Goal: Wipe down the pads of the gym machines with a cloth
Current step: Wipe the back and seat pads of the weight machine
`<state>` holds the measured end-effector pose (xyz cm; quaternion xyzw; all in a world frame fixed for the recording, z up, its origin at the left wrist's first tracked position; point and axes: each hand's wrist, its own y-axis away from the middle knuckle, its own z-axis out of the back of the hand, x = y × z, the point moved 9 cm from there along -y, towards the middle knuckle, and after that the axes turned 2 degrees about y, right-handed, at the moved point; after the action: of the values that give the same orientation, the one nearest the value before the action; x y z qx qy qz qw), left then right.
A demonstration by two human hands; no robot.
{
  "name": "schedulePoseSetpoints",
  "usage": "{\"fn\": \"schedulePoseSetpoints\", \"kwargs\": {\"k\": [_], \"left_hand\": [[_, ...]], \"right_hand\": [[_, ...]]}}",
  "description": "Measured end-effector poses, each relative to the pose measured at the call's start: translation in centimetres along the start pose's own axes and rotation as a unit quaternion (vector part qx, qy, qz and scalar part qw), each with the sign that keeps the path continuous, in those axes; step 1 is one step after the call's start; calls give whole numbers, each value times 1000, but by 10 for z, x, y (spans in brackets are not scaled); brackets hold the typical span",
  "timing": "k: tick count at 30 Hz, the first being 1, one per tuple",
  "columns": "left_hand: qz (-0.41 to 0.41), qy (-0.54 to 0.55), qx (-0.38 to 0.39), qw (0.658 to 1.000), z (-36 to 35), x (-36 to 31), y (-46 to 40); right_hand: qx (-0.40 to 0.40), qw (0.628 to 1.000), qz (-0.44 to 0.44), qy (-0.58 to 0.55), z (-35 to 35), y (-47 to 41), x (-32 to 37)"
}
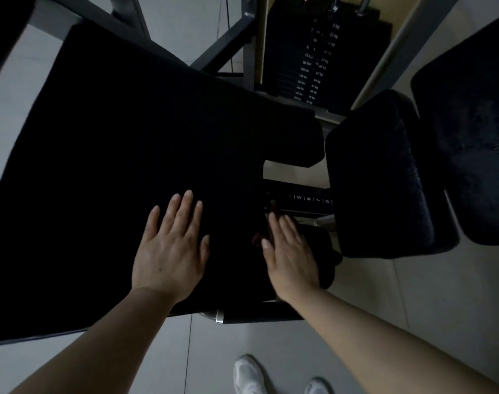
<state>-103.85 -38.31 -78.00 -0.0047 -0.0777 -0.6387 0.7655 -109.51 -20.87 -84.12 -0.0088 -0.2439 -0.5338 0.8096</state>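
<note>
A large black seat pad (134,143) fills the left and middle of the head view. My left hand (171,248) lies flat on its near part, fingers straight and spread. At the pad's right edge, my right hand (289,254) presses flat with straight fingers on a dark cloth (258,239). The cloth is hard to tell from the black padding in the dim light; a dark reddish bit shows beside my thumb.
A thick black roller pad (379,172) stands to the right, with another black pad (469,123) behind it. A numbered adjustment bar (310,199) lies between the pads. The weight stack (319,52) is at the top. My white shoes (248,373) stand on the tiled floor.
</note>
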Motion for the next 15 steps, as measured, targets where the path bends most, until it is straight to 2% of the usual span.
{"fn": "schedulePoseSetpoints", "kwargs": {"k": [5, 10, 15], "left_hand": [[3, 7, 5, 1000, 1, 1, 1], [4, 15, 2, 1000, 1, 1, 0], [2, 14, -2, 1000, 0, 0, -1]], "right_hand": [[-23, 997, -68, -22, 3, -3, -51], [-76, 977, -180, -89, 4, 5, -100], [-189, 922, -312, -129, -2, 28, -102]]}}
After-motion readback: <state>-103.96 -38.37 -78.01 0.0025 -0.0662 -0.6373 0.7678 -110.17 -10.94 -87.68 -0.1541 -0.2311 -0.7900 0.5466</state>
